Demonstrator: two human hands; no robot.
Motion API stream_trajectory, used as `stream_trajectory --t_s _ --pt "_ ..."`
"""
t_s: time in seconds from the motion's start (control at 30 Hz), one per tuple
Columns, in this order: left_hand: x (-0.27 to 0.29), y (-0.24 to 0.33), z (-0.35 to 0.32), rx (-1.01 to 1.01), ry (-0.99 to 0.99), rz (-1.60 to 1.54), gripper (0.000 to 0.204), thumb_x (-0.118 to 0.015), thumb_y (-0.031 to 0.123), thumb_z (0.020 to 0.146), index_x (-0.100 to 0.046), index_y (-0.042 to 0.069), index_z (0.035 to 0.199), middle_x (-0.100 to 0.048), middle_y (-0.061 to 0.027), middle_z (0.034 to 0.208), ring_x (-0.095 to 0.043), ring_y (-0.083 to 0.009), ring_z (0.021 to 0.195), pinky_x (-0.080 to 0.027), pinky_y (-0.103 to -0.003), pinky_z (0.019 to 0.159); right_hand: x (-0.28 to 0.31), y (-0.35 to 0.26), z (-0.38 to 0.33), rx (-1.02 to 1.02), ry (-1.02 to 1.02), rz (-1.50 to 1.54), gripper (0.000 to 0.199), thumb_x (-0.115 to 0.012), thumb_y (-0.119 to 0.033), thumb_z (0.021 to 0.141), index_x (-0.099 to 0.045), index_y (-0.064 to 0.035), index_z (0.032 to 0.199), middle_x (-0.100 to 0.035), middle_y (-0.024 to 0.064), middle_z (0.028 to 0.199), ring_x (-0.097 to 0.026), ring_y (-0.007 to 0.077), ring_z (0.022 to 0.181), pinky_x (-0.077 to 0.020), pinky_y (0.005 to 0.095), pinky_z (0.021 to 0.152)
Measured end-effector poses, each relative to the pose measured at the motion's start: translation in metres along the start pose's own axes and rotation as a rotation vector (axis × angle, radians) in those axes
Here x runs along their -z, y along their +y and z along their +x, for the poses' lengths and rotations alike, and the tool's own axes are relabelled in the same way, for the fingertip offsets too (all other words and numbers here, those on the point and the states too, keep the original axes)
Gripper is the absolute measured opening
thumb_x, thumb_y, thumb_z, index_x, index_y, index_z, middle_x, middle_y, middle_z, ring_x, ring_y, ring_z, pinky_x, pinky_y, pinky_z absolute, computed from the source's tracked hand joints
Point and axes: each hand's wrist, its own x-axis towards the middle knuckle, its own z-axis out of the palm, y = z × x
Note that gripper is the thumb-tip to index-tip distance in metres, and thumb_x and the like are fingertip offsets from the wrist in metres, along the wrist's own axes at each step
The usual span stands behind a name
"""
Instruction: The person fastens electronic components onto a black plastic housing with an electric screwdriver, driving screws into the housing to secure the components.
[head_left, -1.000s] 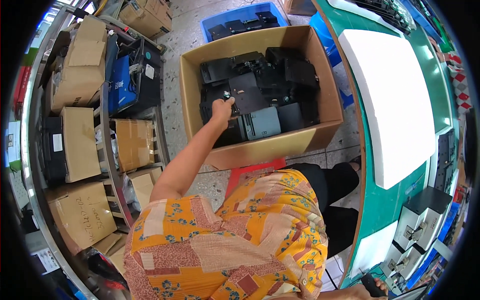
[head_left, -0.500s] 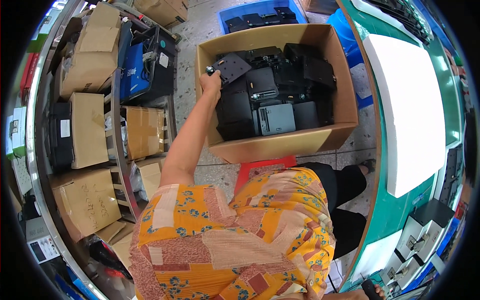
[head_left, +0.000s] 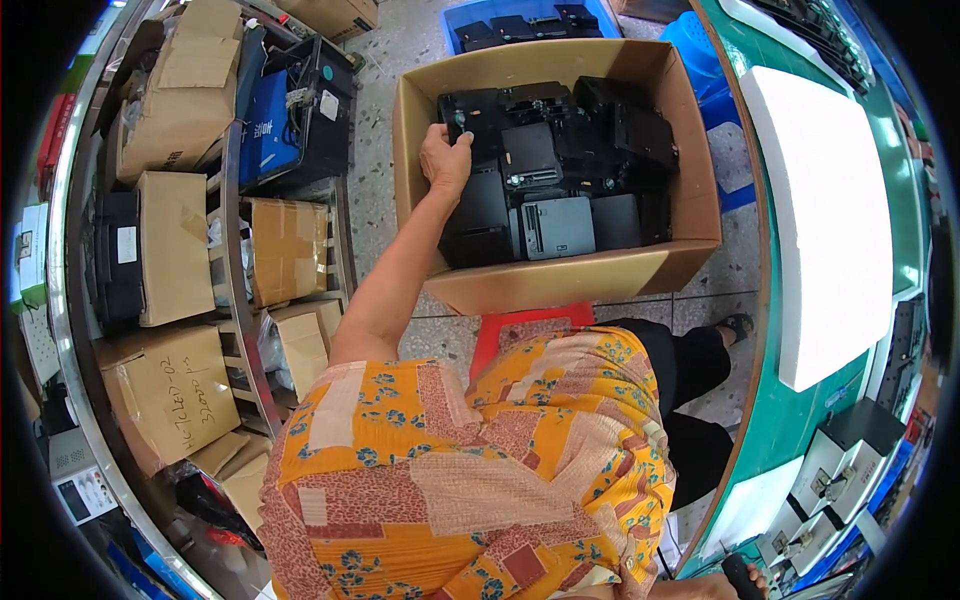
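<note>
A large open cardboard carton [head_left: 555,285] stands in front of me, filled with several flat black device casings [head_left: 615,220]. One casing with a grey face [head_left: 558,228] lies at its near side. My left hand [head_left: 446,160] reaches into the carton's far left corner. Its thumb and fingers are closed on the near edge of a black casing [head_left: 480,115], which rests among the others. At the lower right edge, my right hand [head_left: 762,580] is wrapped round a black rod-shaped tool [head_left: 740,575]; its working end is out of view.
On the left, a metal rack [head_left: 235,230] bears cardboard boxes [head_left: 175,395] and a black bin [head_left: 320,110]. A green-topped bench [head_left: 765,420] with a white foam slab [head_left: 825,230] runs along the right. A red stool [head_left: 490,340] sits before the carton; a blue crate [head_left: 450,40] stands behind.
My left hand has moved right, carrying the black casing from a tilted pose above the pile down into the carton's far left corner. My right hand stays at the lower right.
</note>
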Motion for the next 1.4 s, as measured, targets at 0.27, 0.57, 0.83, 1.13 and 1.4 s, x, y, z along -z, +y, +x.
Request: stream_trajectory --t_s 0.27,0.57,0.83,1.13,1.4 --pt "-0.011 0.001 -0.008 -0.193 -0.074 -0.284 0.025 -0.077 0.008 0.077 -0.066 0.002 0.099 -0.073 -0.0092 0.087 -0.070 -0.0170 0.078 -0.053 -0.031 0.076 0.007 -0.005 0.003 0.147 0.166 -0.356 0.032 -0.061 -0.043 0.095 -0.060 -0.0121 0.085 -0.057 0.0015 0.072 -0.053 0.0150 0.058 -0.0439 0.0295 0.053" --pt "-0.001 0.023 0.004 -0.157 -0.291 -0.404 0.028 -0.076 0.005 0.077 -0.069 0.001 0.104 -0.074 -0.0055 0.086 -0.068 -0.0102 0.080 -0.053 -0.028 0.075 -0.001 0.002 0.004 0.205 0.240 -0.505 0.030 -0.061 -0.041 0.094 -0.062 -0.0133 0.083 -0.058 0.0007 0.071 -0.055 0.0157 0.059 -0.0452 0.0308 0.054" --pt "0.021 0.060 0.041 -0.150 -0.672 -0.267 0.017 -0.073 -0.002 0.076 -0.072 0.001 0.093 -0.066 0.0021 0.076 -0.057 -0.0071 0.070 -0.046 -0.025 0.066 -0.004 -0.003 0.003 0.179 0.244 -0.473 0.026 -0.062 -0.039 0.092 -0.063 -0.0145 0.082 -0.059 -0.0003 0.071 -0.056 0.0163 0.059 -0.0464 0.0320 0.055" --pt "0.044 0.076 0.060 -1.232 -0.082 0.437 0.026 -0.077 0.011 0.076 -0.077 0.018 0.101 -0.061 -0.0018 0.076 -0.063 -0.0203 0.073 -0.050 -0.035 0.066 -0.035 0.000 -0.018 0.182 0.240 -0.461 0.023 -0.062 -0.036 0.091 -0.065 -0.0159 0.080 -0.061 -0.0014 0.070 -0.058 0.0169 0.060 -0.0478 0.0333 0.057" --pt "0.082 0.102 0.057 -0.892 -0.211 0.528 0.032 -0.063 0.020 0.083 -0.073 0.018 0.114 -0.072 -0.0151 0.087 -0.068 -0.0352 0.078 -0.055 -0.044 0.074 -0.001 -0.004 0.000 0.100 0.226 -0.469 0.037 -0.057 -0.034 0.096 -0.054 0.0007 0.085 -0.057 0.0107 0.077 -0.058 0.0242 0.070 -0.0487 0.0367 0.065"
